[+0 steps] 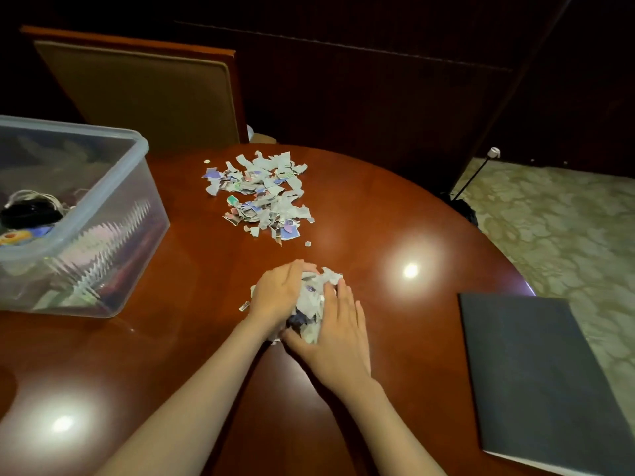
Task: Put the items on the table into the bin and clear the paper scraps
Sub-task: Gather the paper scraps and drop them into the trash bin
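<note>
Left hand (280, 293) and right hand (335, 333) cupped, fingers clamped around crumpled white-and-purple paper scrap heap (312, 297) on glossy reddish-brown wooden surface (378, 218). Larger loose torn scrap pile (264, 194) beyond heap; clear plastic bin (103, 214) far left of heap.

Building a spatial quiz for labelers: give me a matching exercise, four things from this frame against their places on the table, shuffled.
Things:
1. clear plastic bin
2. dark notebook
3. loose scrap pile
4. bunched scraps

Places:
A. between both hands
B. table's left edge
C. table's right, near edge
D. middle of table, beyond the hands

Pairs: 1-B, 2-C, 3-D, 4-A
</note>
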A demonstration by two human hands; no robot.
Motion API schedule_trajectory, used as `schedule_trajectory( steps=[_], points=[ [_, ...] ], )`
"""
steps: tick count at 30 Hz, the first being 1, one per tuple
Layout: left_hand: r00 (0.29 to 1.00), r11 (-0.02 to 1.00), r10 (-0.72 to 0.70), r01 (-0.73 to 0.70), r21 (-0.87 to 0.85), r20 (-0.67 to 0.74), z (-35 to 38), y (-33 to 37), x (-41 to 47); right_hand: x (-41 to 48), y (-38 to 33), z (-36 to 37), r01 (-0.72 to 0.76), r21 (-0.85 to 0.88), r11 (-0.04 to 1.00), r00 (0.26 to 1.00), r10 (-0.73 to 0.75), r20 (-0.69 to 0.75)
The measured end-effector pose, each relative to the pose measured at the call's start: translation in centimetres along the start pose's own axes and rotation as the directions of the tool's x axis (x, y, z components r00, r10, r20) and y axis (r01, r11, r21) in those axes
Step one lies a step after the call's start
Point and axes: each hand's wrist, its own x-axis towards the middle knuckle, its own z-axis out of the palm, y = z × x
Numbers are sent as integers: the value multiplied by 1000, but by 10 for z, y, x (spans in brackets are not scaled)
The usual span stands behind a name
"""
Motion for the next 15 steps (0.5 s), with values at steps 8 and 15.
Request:
schedule_trajectory(
  steps=[8, 15],
  points=[
    [988, 831, -157, 126, -542, -11, 30, 26, -22, 7, 0, 0, -15, 418, 908, 1000, 24, -15],
    [998, 856, -37, 10, -517, -41, 68, 42, -37, 3, 9, -23, -194, 960, -203, 960, 160, 228]
  ],
)
